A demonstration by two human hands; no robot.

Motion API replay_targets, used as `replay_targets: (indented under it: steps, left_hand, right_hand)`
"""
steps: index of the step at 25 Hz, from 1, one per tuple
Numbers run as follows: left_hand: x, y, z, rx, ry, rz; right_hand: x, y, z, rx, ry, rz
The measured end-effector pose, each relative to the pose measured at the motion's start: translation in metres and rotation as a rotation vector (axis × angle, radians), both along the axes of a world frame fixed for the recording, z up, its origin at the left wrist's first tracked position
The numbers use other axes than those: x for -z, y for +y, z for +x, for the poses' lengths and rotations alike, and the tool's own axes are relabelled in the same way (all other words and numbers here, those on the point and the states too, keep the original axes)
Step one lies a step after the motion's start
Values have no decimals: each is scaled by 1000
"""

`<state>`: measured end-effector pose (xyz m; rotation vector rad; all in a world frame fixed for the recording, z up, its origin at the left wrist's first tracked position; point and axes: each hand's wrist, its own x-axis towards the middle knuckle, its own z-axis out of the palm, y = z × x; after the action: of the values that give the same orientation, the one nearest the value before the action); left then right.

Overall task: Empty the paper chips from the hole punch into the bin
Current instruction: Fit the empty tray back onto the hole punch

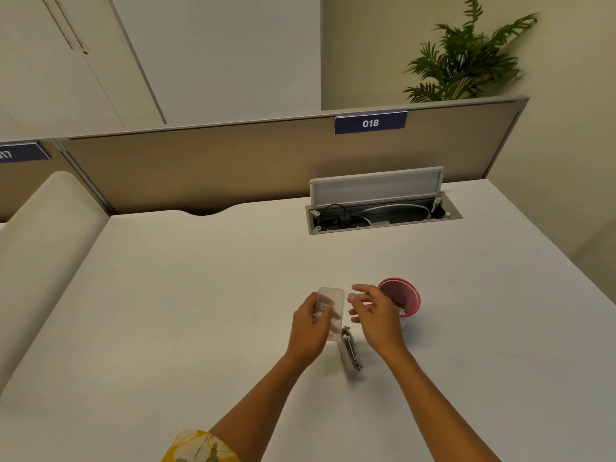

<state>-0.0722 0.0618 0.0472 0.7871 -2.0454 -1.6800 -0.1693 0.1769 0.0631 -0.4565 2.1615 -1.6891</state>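
Hole punch, metal, lies on the white desk between the two forearms, just nearer the person than the hands, mechanism side showing. Left hand grips a clear plastic chip tray, fingers wrapped round its left edge, tray held up off the desk and directly above the far end of the punch; whether they touch is not clear. Right hand is empty, fingers spread and loosely curled, hovering just right of the tray without touching it. Red bin, small and round with a scalloped rim, sits right behind the right hand, partly hidden by it, with pale bits inside. Yellow patterned sleeve shows at the left elbow. Far beyond the hands, an open cable box is set into the desk, lid up, black and white cables inside. Behind it a tan partition carries a dark blue label reading "018"; a second label far left is cut off, only "17" partly legible. Green plant stands behind the partition, beyond the right hand.
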Motion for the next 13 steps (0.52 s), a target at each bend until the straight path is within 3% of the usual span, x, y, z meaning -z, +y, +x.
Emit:
replay_targets:
  steps: [4,7,10,13]
  left_hand:
    - [8,-13,16,-188,-66,198]
    - [13,-20,28,-233,-92,283]
    - [16,-24,34,-275,-104,373]
    - [19,-23,36,-288,-101,473]
  right_hand:
    - [32,5,14,-234,-89,494]
    - [45,8,25,-364,20,808]
    - [52,4,34,-330,166,834]
    - [50,-3,36,-256,40,629]
